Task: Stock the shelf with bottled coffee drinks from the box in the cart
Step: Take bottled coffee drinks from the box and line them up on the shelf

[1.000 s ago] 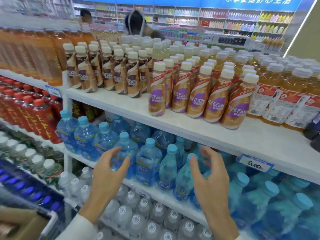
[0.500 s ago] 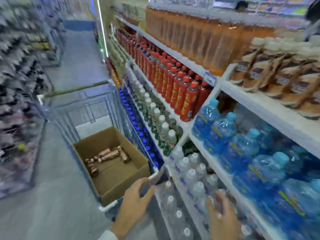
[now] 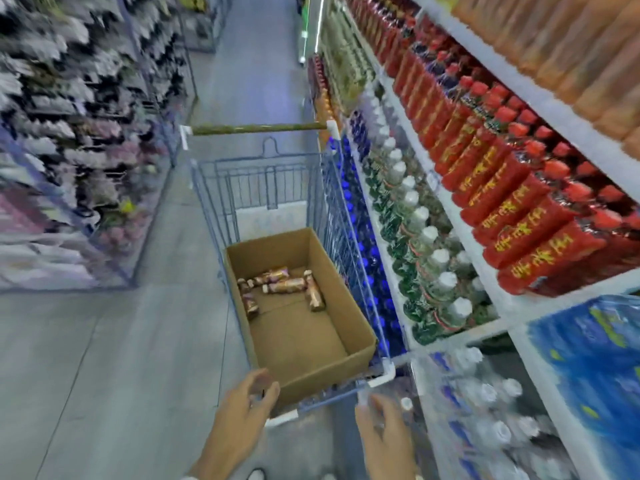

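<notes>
Head view, looking down the aisle; motion blur throughout.

Left hand (image 3: 242,407): bottom centre, over the near left corner of the box (image 3: 322,372). Fingers loosely curled, thumb close to them, nothing held. Contact with the cardboard: cannot tell.

Right hand (image 3: 388,431): bottom, right of the left one, just beside the cart's near right corner. Fingers relaxed and spread, nothing held.

Cart (image 3: 263,181): blue wire, standing on the grey floor (image 3: 104,358), parallel to the shelf (image 3: 547,98) and close against it on the right.

Box: open brown cardboard, sitting in the near half of the cart, no flaps in the way.

Coffee bottles (image 3: 284,285): a handful, all lying on their sides on the box bottom toward its far end, some touching, one set crosswise at the right. Near half of the box bottom is bare cardboard.

Right side, near: clear water bottles (image 3: 485,410) with white caps, heavily blurred; above them a blue pack (image 3: 595,358).

Further along: green-labelled bottles (image 3: 426,237) with white caps, and a row of blue bottles (image 3: 360,230) below them, next to the cart's side. Red bottles (image 3: 512,188) one level up, amber bottles (image 3: 571,46) on top.

Cart handle (image 3: 258,128): at the far end, crosswise.

Left racks (image 3: 69,133): across the aisle, too blurred to read.
</notes>
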`<state>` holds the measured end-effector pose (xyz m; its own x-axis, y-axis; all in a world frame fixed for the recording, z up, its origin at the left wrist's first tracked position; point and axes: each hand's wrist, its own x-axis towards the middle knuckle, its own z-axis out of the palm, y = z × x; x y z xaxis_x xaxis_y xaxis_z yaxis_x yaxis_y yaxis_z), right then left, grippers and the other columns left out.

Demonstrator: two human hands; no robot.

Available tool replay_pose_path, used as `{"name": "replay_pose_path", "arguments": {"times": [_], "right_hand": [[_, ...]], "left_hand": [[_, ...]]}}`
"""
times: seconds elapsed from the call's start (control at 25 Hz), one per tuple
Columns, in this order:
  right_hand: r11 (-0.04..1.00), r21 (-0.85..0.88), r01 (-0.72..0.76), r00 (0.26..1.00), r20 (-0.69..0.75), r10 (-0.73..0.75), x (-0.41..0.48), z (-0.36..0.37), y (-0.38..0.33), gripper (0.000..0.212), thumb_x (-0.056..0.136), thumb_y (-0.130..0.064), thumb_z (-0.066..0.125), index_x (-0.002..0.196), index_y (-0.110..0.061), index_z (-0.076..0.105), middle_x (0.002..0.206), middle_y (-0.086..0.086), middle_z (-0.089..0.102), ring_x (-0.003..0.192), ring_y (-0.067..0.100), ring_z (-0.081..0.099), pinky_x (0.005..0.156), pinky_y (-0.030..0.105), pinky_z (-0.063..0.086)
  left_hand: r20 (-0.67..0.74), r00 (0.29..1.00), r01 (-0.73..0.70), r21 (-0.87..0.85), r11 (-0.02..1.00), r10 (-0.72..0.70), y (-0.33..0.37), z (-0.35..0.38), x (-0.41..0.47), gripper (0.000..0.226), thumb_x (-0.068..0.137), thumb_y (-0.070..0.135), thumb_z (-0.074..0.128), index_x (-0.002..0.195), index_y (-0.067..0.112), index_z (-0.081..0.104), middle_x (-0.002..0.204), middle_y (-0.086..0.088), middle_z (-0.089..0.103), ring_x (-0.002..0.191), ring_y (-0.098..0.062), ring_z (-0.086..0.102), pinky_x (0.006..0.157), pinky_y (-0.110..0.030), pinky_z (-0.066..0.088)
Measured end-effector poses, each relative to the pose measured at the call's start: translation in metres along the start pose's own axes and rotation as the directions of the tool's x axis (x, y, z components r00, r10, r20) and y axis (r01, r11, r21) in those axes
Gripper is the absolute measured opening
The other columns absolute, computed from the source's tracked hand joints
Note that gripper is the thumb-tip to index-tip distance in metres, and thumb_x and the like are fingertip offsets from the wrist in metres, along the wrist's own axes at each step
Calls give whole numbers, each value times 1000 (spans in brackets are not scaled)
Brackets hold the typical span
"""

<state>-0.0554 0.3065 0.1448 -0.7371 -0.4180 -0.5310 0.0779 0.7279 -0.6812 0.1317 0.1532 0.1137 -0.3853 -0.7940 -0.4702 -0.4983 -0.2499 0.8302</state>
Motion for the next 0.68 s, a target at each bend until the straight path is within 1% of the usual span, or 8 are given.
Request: {"name": "replay_pose_path", "arguments": {"times": [0.04,0.08,0.16,0.2,0.32,0.44,0.56,0.68], "right_hand": [[994,-101,31,998,50,-26,8,7,-8,33,99,-40,60,129,-27,55,121,-7,56,115,15,56,82,17,41],[989,-139,46,997,72,-36,19,12,-15,36,99,-43,59,131,-29,53,126,-9,55,118,12,54,88,18,42],[990,-142,2,995,103,12,38,23,-33,38,99,-43,58,135,-29,52,134,-9,53,125,13,51,102,27,43],[987,-163,-5,993,119,25,51,28,-43,39,99,-42,59,135,-28,53,135,-8,54,125,13,51,105,29,43],[987,-163,5,987,162,22,102,40,-59,38,97,-38,63,132,-24,57,131,-4,60,119,13,55,104,31,44],[980,-201,-2,972,231,50,153,48,-81,37,97,-41,63,130,-26,58,125,-6,60,112,11,56,101,31,45],[968,-250,20,955,292,55,196,65,-93,38,97,-45,61,131,-28,56,125,-7,59,115,11,56,103,33,45],[964,-262,-36,952,283,113,229,83,-95,37,95,-43,65,128,-28,58,124,-8,62,117,11,57,105,33,45]], "left_hand": [[-12,1000,17,12,1000,-17,-1,0,7,33,96,34,68,127,23,64,118,2,70,108,-18,67,99,-42,52],[-23,999,40,17,999,-40,-3,1,18,35,97,35,68,129,23,62,120,3,69,110,-17,66,100,-43,52],[-59,995,76,13,997,-75,-2,3,40,38,97,37,66,132,24,59,124,4,67,112,-17,65,101,-42,51],[-68,994,90,14,996,-89,1,4,52,39,97,38,66,133,25,58,125,4,67,113,-17,64,102,-42,51],[-119,986,125,61,990,-117,13,17,101,46,97,42,65,138,24,54,129,3,65,115,-15,63,103,-39,51],[-175,970,185,71,980,-170,23,32,166,52,99,44,62,143,21,51,135,3,62,121,-15,59,105,-34,48],[-263,929,274,25,961,-258,20,42,244,49,100,41,61,142,17,52,133,-2,63,120,-20,59,101,-34,47],[-300,875,389,-30,921,-380,2,53,325,43,99,39,60,135,14,55,127,-8,66,116,-29,62,97,-38,50]]}}
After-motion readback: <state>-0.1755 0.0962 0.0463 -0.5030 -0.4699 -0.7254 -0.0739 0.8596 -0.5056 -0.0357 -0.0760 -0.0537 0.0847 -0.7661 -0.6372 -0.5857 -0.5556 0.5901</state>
